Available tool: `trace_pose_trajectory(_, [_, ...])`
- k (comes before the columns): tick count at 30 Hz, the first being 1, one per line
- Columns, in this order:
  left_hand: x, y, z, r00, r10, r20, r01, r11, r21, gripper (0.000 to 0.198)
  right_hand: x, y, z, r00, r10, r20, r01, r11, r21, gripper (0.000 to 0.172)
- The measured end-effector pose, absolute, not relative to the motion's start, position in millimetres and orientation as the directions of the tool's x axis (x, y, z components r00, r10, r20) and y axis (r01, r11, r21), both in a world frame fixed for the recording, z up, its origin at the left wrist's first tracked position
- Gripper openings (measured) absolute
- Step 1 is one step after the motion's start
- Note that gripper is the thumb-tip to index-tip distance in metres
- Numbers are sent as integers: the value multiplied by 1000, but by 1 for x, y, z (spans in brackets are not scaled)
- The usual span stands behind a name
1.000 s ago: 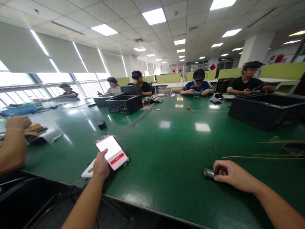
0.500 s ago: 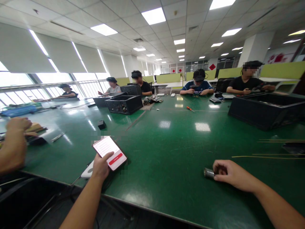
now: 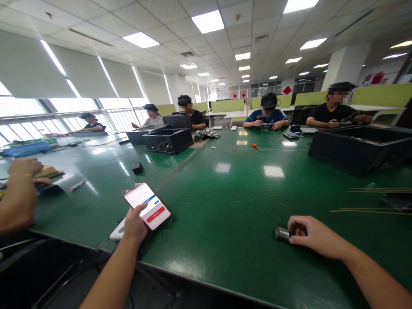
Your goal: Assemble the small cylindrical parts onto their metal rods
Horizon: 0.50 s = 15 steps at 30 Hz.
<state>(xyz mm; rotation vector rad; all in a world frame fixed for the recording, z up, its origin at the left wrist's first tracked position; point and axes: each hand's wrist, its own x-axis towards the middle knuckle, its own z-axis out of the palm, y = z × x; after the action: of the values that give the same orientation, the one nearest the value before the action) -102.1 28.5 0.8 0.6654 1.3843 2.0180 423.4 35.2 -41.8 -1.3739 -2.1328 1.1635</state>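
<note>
A smartphone (image 3: 156, 213) with a lit white screen and a red button rests in my left hand (image 3: 134, 225), its thumb lying over the screen. My left fingers are closed behind the phone and mostly hidden. On the right, my right hand (image 3: 307, 236) lies on the green table (image 3: 219, 223) with curled fingers. Its fingertips grip one end of a short metal cylinder (image 3: 282, 234), which lies on its side. A white flat object (image 3: 118, 231) with a cable sits partly behind my left wrist.
Co-workers sit around the table; one person's forearm (image 3: 19, 197) reaches in at the left. Black computer cases stand at the right (image 3: 357, 154) and far left of centre (image 3: 169, 140). An orange screwdriver (image 3: 256, 147) and a small black block (image 3: 137, 168) lie farther back.
On the phone screen a blue band and a small blue button have appeared. My left thumb has shifted slightly to the left. My right hand and the cylinder stay put.
</note>
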Motion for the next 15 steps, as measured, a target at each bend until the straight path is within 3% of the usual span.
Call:
trace_pose_trajectory(7, [-104, 30, -4, -682, 714, 161, -80, -291, 953, 44, 423, 35, -40, -472, 872, -130, 581, 197, -790, 19])
trace_pose_trajectory(15, [-104, 30, -3, -692, 711, 126, -112, -279, 954, 46, 423, 35, -40, -469, 871, -148, 584, 180, -791, 18])
